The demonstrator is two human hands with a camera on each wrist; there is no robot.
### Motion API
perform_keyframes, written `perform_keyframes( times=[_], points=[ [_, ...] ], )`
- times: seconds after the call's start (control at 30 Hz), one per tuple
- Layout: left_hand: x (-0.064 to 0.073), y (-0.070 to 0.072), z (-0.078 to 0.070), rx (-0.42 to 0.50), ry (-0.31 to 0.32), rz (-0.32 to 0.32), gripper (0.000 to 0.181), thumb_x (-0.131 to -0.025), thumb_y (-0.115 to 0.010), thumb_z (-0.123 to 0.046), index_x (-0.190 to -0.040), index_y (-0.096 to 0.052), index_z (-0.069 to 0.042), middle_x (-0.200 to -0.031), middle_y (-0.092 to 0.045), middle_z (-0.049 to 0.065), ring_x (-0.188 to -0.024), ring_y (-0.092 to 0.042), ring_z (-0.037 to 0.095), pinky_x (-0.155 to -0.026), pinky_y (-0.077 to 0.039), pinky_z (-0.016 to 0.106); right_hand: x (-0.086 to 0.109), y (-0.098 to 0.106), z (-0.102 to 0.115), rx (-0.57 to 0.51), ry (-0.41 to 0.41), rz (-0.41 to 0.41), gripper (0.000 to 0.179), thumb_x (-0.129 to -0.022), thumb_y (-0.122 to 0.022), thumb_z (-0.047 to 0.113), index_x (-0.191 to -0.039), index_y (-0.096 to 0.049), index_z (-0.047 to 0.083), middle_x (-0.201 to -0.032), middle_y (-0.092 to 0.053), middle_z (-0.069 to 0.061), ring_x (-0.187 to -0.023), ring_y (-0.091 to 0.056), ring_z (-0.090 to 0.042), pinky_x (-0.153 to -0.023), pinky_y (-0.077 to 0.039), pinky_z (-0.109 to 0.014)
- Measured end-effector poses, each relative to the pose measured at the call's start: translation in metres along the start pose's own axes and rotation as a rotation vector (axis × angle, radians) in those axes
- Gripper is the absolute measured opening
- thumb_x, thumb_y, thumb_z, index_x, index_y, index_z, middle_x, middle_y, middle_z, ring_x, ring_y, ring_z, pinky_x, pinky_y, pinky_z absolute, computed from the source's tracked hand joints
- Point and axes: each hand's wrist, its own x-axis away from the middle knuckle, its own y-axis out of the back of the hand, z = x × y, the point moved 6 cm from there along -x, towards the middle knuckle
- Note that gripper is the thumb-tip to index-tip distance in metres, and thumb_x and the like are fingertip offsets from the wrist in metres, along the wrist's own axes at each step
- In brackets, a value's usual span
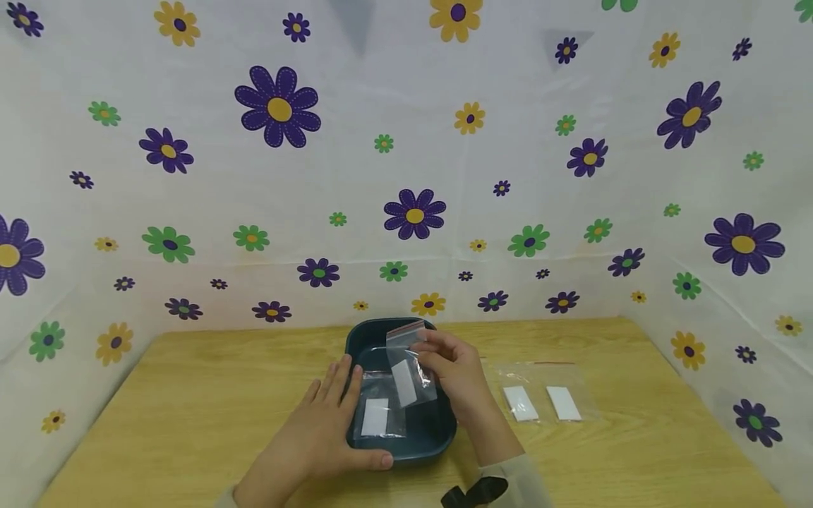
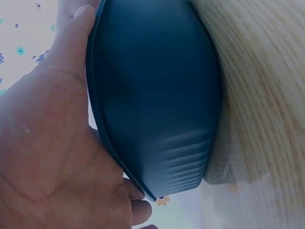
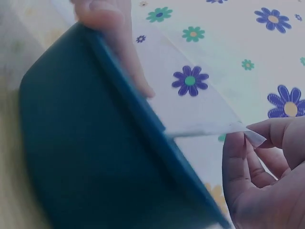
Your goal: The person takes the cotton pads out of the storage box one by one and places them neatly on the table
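A dark teal plastic basin (image 1: 422,441) stands on the table. Inside it, at the left, lies a clear zip bag (image 1: 396,425) with a white rectangular piece showing through. My right hand (image 1: 459,367) pinches a second clear zip bag (image 1: 401,346) between thumb and fingers, tilted over the basin; it too contains a white rectangle. In the right wrist view, that bag (image 3: 205,131) is seen edge-on above the rim. My left hand (image 1: 324,430) rests along the basin's left rim, fingers straight and thumb stretched along the near edge. The left wrist view shows its palm (image 2: 57,138) against the rim.
Right of the basin, clear bags (image 1: 540,374) with two white rectangles (image 1: 522,403) lie on the wooden table (image 1: 241,395). A flower-printed white cloth (image 1: 356,176) closes off the back and sides. Something black (image 1: 476,492) sits at the right wrist.
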Motion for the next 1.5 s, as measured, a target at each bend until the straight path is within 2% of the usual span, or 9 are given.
perform_keyframes(
  times=[0.27,0.47,0.67,0.8,1.1,1.5],
  points=[
    [0.000,0.002,0.008,-0.005,0.005,-0.018,0.139,-0.059,-0.050,-0.099,-0.160,-0.017,-0.010,-0.168,0.001,0.015,-0.154,-0.003,0.037,-0.121,-0.015,0.060,0.013,0.044,-0.003,-0.099,-0.040,-0.032,0.036,-0.096,-0.062,0.004,-0.132,-0.063,0.008,-0.114,-0.069,-0.011,-0.094,-0.063,-0.018,-0.075,-0.055,-0.023],
    [0.001,0.006,0.010,-0.001,-0.006,-0.020,0.139,-0.060,-0.049,-0.099,-0.160,-0.014,-0.008,-0.168,0.001,0.017,-0.154,-0.002,0.038,-0.120,-0.014,0.062,0.019,0.068,0.007,-0.134,-0.045,-0.024,0.037,-0.098,-0.059,0.003,-0.135,-0.059,0.005,-0.111,-0.067,-0.005,-0.092,-0.061,-0.016,-0.072,-0.053,-0.022],
    [-0.005,0.012,0.003,0.001,-0.025,-0.044,0.138,-0.062,-0.051,-0.097,-0.160,-0.017,-0.006,-0.167,-0.002,0.019,-0.153,-0.003,0.040,-0.119,-0.015,0.063,0.018,0.082,0.034,-0.168,0.034,-0.004,0.042,-0.097,-0.059,0.001,-0.139,-0.054,0.002,-0.105,-0.067,0.001,-0.091,-0.061,-0.013,-0.072,-0.054,-0.021],
    [-0.008,0.012,0.001,-0.003,-0.027,-0.041,0.138,-0.061,-0.052,-0.097,-0.159,-0.019,-0.005,-0.167,-0.003,0.020,-0.153,-0.004,0.041,-0.119,-0.015,0.063,0.019,0.091,0.042,-0.193,0.047,-0.014,0.043,-0.097,-0.058,-0.001,-0.140,-0.053,0.003,-0.103,-0.067,0.003,-0.089,-0.062,-0.010,-0.072,-0.055,-0.021],
    [-0.004,0.005,0.001,0.003,-0.010,-0.004,0.139,-0.061,-0.051,-0.098,-0.160,-0.017,-0.006,-0.167,-0.001,0.019,-0.153,-0.002,0.040,-0.119,-0.014,0.063,0.026,0.099,0.044,-0.201,0.050,-0.025,0.043,-0.097,-0.060,0.001,-0.139,-0.053,0.002,-0.102,-0.068,0.003,-0.087,-0.063,-0.010,-0.073,-0.056,-0.021],
    [-0.002,0.002,-0.005,0.000,-0.015,0.012,0.139,-0.061,-0.051,-0.098,-0.160,-0.017,-0.006,-0.167,0.000,0.019,-0.153,-0.002,0.040,-0.120,-0.014,0.063,0.031,0.108,0.039,-0.218,0.036,-0.047,0.041,-0.097,-0.060,0.002,-0.138,-0.054,0.003,-0.103,-0.068,0.003,-0.085,-0.063,-0.009,-0.074,-0.056,-0.021]
  ],
)
